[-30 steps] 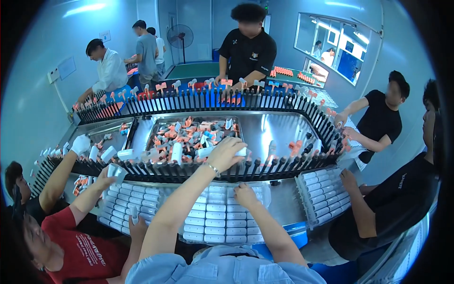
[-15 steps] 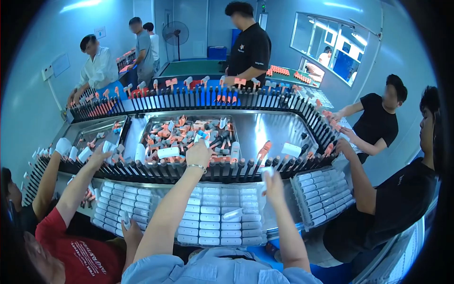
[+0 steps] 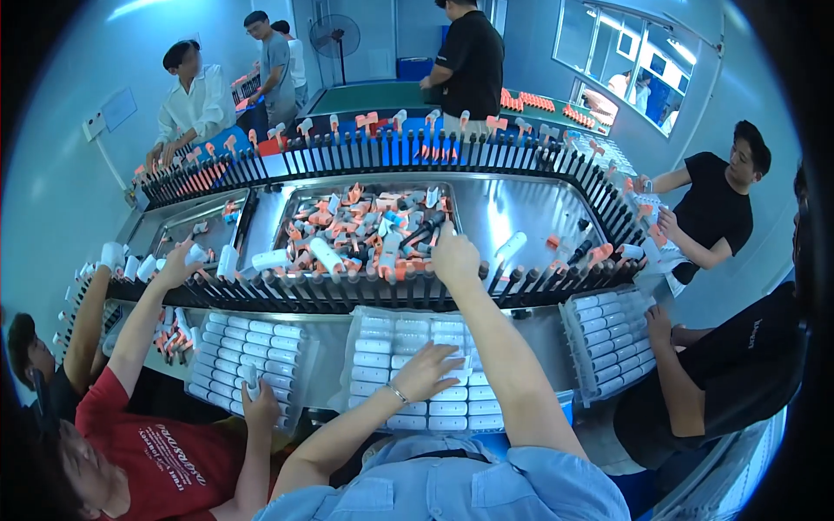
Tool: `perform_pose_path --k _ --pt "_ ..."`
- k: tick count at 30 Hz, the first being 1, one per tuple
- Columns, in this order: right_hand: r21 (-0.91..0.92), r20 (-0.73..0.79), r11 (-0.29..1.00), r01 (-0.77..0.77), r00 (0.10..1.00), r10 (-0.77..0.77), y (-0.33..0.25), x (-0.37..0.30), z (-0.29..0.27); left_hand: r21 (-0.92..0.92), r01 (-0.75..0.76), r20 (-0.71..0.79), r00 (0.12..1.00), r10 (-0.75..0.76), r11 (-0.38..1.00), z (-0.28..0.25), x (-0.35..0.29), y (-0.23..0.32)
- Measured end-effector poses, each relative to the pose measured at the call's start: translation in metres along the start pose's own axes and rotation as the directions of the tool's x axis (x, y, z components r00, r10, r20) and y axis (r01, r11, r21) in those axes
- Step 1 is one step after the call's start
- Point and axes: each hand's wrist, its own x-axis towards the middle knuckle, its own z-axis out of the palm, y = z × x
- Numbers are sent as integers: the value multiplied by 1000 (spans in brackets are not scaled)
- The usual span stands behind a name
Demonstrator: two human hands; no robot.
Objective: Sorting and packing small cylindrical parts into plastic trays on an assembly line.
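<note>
My left hand (image 3: 427, 373), with a bracelet at its wrist, is over a clear tray (image 3: 354, 347) of white plastic shells (image 3: 408, 408). Its fingers are apart and touch or hover just above the shells. Further forward, my right hand (image 3: 457, 259) reaches to the near row of black pegs (image 3: 365, 293). Its fingers are curled and mostly hidden behind the back of the hand, so what they grip is unclear. Beside it, a grey and orange part (image 3: 390, 253) and a white shell (image 3: 327, 255) stand on the row.
A metal basin (image 3: 287, 204) behind the pegs holds piled orange, grey and white parts (image 3: 356, 217). More shell trays lie left (image 3: 243, 347) and right (image 3: 608, 343). A co-worker in red (image 3: 165, 451) works close at left, another in black (image 3: 738, 365) at right.
My left hand has come back from the parts basin to the shell tray. My right hand, which had a white piece, has moved forward and left to the peg row. The view has shifted.
</note>
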Motion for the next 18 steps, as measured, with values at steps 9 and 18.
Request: perform_pose_path --k 9,18 --pt "646 -130 704 296 951 -281 13 -81 24 177 109 81 989 -125 978 44 6 1" --pt "277 277 937 211 917 -288 137 -192 8 -264 562 -204 762 -614 784 19 19 -15"
